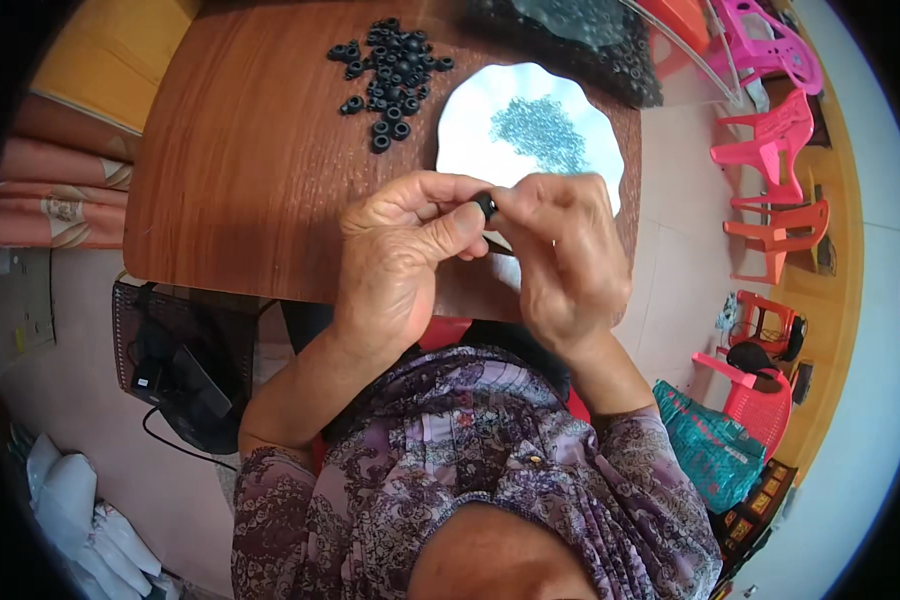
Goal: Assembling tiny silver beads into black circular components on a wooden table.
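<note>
One black piece in work, pinched by the left hand over the surface — right hand right up against it, its grip unclear. Plenty remain: loose black beads, glassy beads across the white plate — any finished, can't tell.

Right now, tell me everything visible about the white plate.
White plate with a scalloped rim, smooth, ceramic- or plastic-looking. It lies face up on the brown wood-grain table, near the right edge, with small clear bluish beads spread around its middle. The left hand and right hand partly hide its near side; contact is unclear.
</note>
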`<state>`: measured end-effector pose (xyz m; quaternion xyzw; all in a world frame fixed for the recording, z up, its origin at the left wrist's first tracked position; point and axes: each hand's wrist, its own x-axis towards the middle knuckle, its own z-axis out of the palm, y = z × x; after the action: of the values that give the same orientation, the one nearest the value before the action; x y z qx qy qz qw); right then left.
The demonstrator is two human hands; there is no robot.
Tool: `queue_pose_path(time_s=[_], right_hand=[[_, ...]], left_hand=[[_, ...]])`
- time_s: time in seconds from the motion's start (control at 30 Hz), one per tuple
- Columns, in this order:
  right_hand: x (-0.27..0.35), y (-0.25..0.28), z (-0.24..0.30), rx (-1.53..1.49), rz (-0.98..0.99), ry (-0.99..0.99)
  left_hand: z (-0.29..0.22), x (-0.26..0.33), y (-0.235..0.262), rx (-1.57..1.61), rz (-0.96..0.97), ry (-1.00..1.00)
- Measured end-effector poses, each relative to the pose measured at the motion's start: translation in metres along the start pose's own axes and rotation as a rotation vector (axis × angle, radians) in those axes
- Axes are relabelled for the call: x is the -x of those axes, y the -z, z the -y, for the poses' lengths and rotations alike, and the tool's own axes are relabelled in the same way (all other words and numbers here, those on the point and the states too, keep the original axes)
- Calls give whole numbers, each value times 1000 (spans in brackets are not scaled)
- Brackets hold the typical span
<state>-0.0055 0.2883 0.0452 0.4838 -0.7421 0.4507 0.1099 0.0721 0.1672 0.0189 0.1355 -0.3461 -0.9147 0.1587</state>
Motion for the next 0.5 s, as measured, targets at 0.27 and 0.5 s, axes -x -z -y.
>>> queue_pose_path(time_s=[0.27, 0.5], right_hand=[[-8, -15, 11, 186, 29, 106], [-57, -22, -19, 50, 134, -88]], left_hand=[[-6, -2, 11, 146, -23, 55], [-29, -7, 40, 193, -62, 53]])
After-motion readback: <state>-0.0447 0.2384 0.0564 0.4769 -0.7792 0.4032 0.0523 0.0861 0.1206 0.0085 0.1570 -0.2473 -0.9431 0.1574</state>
